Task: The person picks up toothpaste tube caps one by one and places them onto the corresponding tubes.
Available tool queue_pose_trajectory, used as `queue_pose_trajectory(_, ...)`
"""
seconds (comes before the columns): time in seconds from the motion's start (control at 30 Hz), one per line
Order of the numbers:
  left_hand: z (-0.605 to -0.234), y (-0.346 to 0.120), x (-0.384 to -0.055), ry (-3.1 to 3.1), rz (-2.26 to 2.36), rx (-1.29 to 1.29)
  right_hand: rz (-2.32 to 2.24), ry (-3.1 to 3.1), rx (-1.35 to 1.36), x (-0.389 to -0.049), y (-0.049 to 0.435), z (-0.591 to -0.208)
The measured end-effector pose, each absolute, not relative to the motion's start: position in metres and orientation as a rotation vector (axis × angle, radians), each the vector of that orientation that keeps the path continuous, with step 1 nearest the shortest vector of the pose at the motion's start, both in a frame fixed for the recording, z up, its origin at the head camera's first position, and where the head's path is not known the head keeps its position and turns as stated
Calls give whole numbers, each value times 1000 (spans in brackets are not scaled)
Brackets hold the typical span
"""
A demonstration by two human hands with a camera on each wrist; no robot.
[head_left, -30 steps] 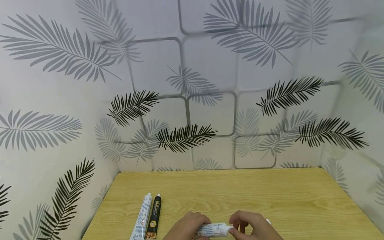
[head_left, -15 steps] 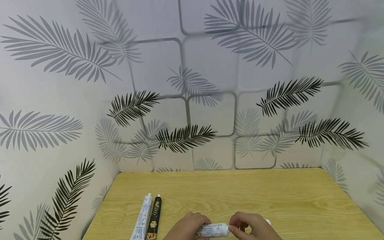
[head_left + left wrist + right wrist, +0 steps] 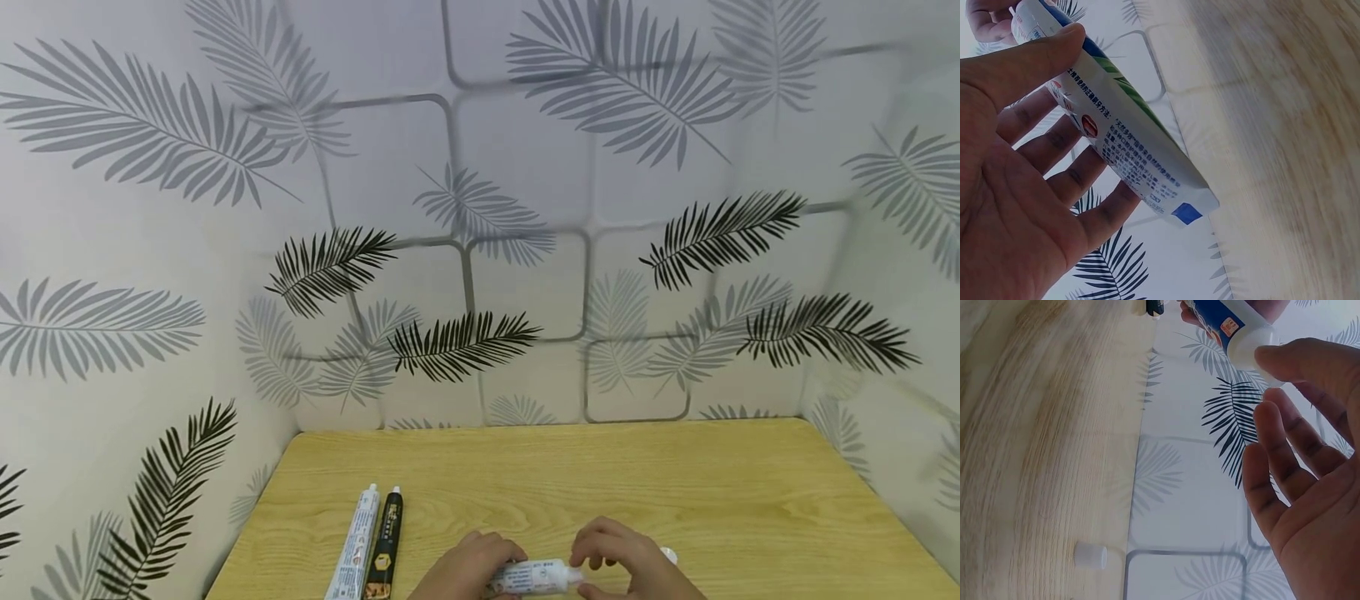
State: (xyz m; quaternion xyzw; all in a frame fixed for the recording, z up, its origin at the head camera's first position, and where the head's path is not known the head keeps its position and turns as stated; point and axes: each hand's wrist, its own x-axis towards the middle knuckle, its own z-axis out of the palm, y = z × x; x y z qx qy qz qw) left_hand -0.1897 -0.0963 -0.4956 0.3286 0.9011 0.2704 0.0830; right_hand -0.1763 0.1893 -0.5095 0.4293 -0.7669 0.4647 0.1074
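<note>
My left hand (image 3: 472, 568) grips a white toothpaste tube (image 3: 534, 577) by its body, thumb on one side and fingers on the other. In the left wrist view, the tube (image 3: 1129, 134) shows a blue and green stripe and printed text, its flat end pointing away from the palm. Around the tube's nozzle (image 3: 575, 575), my right hand (image 3: 630, 560) has thumb and fingers spread apart. The right wrist view shows that thumb overlapping the tube's white end; whether it touches cannot be told. A small white ribbed cap (image 3: 1090, 556) lies on the table, partly behind the right hand in the head view.
On the left of the wooden table (image 3: 600, 475), another white tube (image 3: 354, 546) and a black tube (image 3: 386, 542) lie side by side, narrow ends toward the back. A leaf-patterned wall (image 3: 525, 292) rises behind the table's far edge.
My right thumb and fingers have parted at the tube's nozzle, where they were pinched together half a second ago; the nozzle now shows between them. The left hand and tube stay nearly still.
</note>
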Motion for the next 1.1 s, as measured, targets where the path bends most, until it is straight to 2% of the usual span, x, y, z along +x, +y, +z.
queue_pose_trajectory(0.27,-493,-96,-188,2691,821,1005,1341,-2260,1308,-177,190,-509)
queue_pose_trajectory(1.1,-494,-93,-188,2745,734,1012,1316,-2572,1043,-170,189,-506)
